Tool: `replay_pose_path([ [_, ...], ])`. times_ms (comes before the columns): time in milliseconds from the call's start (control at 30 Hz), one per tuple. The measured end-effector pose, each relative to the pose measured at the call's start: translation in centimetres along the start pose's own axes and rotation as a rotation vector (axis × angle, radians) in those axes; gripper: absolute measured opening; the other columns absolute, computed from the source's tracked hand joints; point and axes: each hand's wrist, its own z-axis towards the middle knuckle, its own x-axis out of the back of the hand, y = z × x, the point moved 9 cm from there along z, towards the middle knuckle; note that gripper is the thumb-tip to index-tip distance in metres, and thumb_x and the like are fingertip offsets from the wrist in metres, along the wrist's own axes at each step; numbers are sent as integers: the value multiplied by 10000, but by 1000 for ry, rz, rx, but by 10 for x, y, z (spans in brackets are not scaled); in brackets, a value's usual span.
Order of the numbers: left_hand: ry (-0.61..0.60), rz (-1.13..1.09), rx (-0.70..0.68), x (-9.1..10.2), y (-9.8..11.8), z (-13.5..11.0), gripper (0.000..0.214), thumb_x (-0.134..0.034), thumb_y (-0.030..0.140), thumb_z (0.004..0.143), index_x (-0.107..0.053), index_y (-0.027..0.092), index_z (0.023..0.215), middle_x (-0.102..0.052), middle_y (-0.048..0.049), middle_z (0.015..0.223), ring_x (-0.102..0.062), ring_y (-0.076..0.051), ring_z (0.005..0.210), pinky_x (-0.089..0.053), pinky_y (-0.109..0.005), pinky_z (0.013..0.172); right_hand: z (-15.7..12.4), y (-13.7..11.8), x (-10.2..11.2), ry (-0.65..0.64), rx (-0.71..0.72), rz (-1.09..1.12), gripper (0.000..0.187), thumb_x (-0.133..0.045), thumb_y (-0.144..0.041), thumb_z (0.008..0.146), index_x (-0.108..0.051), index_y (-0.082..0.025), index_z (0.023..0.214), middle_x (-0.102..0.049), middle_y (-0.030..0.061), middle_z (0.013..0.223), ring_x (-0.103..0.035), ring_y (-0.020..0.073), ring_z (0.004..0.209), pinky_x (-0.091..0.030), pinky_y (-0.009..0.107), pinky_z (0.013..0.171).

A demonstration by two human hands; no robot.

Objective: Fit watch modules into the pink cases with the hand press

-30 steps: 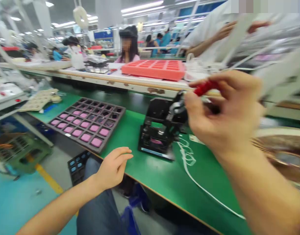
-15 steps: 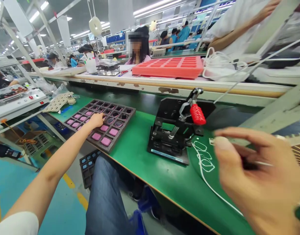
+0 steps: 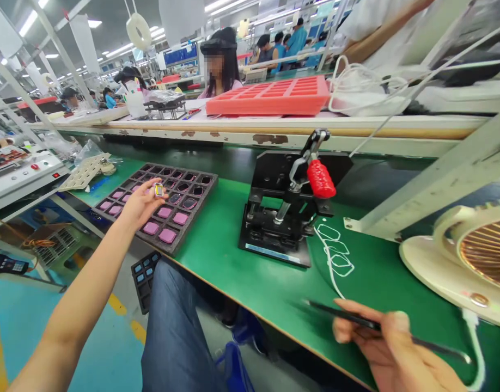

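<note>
My left hand is raised over the dark foam tray, pinching a small square part with a pale and yellowish face. Pink pieces fill the tray's nearer pockets, while dark framed pieces lie in several farther ones. Low at the right, my right hand has its fingers closed round a slim black pen-like tool, whose dark tip points left above the green bench. Between the two hands, a black clamp fixture with a red handle stands on the bench.
A cream fan stands at the right, beside a white post. White cord loops right of the fixture. A red compartment tray rests on the shelf behind, with people beyond. Below the bench edge is another black tray.
My left hand has lifted off the tray with the small square part in its fingers. My right hand has moved down and left, bringing the black tool into plain sight.
</note>
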Motion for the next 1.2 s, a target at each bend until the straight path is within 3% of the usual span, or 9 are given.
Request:
replay_pose_path([
  [100,-146,-212,58,-64,1,-68,523,-682,569,977,-647,168,1310,-754,-205,1275,-765,-318,1085,-622,-436,854,-20,10,-22,-49,-47,128,450,-869,-714,755,-840,-288,898,-782,99,807,-781,282,733,-698,357,658],
  [200,-324,-548,276,-147,-8,-145,453,-829,445,923,-641,186,1243,-780,-180,1207,-778,-257,945,-600,-342,738,-38,-14,-43,9,166,76,230,-914,-516,799,-815,-316,857,-761,52,824,-747,230,684,-672,309,610],
  [267,-416,-649,391,-190,-9,-189,458,-868,387,908,-636,191,1252,-786,-167,1187,-775,-234,876,-599,-317,680,-47,-35,-59,-20,339,49,74,-837,-378,910,-847,-351,979,-786,52,922,-774,238,762,-690,343,670],
  [367,-514,-630,434,-226,-4,-226,452,-860,424,921,-656,183,1245,-789,-114,1038,-759,-208,774,-629,-331,655,-60,-60,-79,-137,617,33,317,-751,-174,968,-836,-391,1182,-810,56,1099,-800,265,972,-706,433,856],
  [467,-563,-580,435,-238,0,-235,462,-870,463,905,-678,186,1220,-736,-29,865,-718,-160,655,-643,-335,670,-70,-63,-86,-239,753,14,496,-742,-38,934,-791,-371,1298,-801,49,1247,-764,297,1202,-660,533,1055],
  [533,-567,-554,443,-240,1,-235,488,-884,497,881,-685,196,1211,-729,-22,874,-712,-153,649,-642,-328,668,-73,-58,-87,-275,776,16,562,-723,8,927,-759,-354,1355,-794,44,1289,-751,307,1249,-622,585,1125],
  [800,-582,-468,426,-246,4,-240,497,-843,567,893,-691,209,1202,-735,-33,927,-703,-146,665,-646,-318,684,-78,-50,-88,-284,807,-26,574,-727,16,935,-746,-341,1384,-788,35,1310,-748,310,1262,-661,548,1092],
  [1100,-579,-290,361,-239,0,-243,354,-693,401,1022,-661,204,1315,-746,-38,973,-718,-164,758,-628,-324,750,-81,-50,-89,-314,862,-31,515,-724,76,929,-750,-216,1352,-768,91,1344,-714,293,1315,-639,493,1125],
  [1200,-567,-333,383,-240,4,-242,376,-742,421,988,-672,191,1278,-750,-46,1006,-708,-152,746,-634,-319,749,-83,-49,-91,-347,891,-35,529,-715,78,932,-738,-208,1377,-751,101,1375,-687,300,1356,-631,492,1135],
])
